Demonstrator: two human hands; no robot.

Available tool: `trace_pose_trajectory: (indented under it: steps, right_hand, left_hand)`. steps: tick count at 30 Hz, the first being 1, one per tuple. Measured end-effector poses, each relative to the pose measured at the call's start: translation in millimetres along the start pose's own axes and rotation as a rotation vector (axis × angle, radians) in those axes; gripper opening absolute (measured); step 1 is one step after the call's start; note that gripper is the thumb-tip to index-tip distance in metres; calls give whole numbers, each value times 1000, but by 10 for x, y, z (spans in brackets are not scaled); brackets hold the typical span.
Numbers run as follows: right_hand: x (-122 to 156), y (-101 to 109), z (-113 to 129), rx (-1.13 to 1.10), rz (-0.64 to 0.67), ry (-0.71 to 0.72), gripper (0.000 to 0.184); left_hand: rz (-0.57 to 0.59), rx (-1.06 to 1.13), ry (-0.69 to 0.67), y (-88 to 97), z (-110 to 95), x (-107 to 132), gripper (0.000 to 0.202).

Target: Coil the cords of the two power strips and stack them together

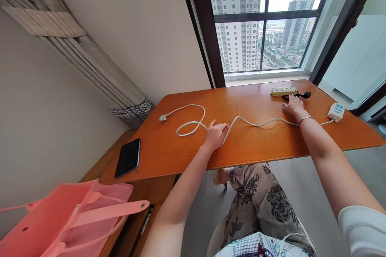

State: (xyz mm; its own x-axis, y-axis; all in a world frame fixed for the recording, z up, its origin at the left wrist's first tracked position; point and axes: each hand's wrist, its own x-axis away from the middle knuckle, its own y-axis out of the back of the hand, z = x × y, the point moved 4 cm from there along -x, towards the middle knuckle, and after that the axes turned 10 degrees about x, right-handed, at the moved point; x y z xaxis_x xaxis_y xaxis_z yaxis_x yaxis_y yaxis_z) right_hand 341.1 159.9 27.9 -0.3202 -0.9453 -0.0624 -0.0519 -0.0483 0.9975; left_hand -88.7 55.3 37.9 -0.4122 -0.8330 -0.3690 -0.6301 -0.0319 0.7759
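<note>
The table (250,144) is a smooth orange-brown board standing by the window (265,44), with a pale wall (135,20) on its left. A grey curtain (96,62) with a patterned hem hangs there, and beyond the glass rise tall blocks (237,36) under a bright sky. The floor (205,209) is grey.

Across the board winds the white cord (256,125), its plug (163,118) lying towards the left and its socket block (336,111) near the right end. The person's left hand (216,134) rests over the cord by its loop, fingers curled at it; I can't tell from here whether they close around it.

The right hand (293,105) reaches over the far side, fingers at the black lead (306,94) beside the yellow strip (284,91). How firm that grip is, I can't make out. A bracelet (305,119) circles the wrist above the white cord.

A dark tablet (128,158) lies on the left end, and near that corner stands an open pink bag (69,209).
</note>
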Motion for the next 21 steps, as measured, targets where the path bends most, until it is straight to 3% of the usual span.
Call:
trace_pose_trajectory:
  steps: [6,12,15,18,21]
  right_hand:
    - [-131,-119,-61,59,116,8,82]
    - [-76,-37,-50,164,10,6,70]
    - [19,-15,-44,147,5,9,61]
    - [113,28,-27,69,0,45,48]
    - [161,182,-33,-115,-125,56,39]
  left_hand:
    - [45,-168,38,209,318,85,39]
    - [-16,-300,170,542,950,188,28]
    - [-55,-226,253,676,1210,196,21]
    - [-175,-44,312,774,1312,171,23]
    - [-362,107,293,847,1227,130,26]
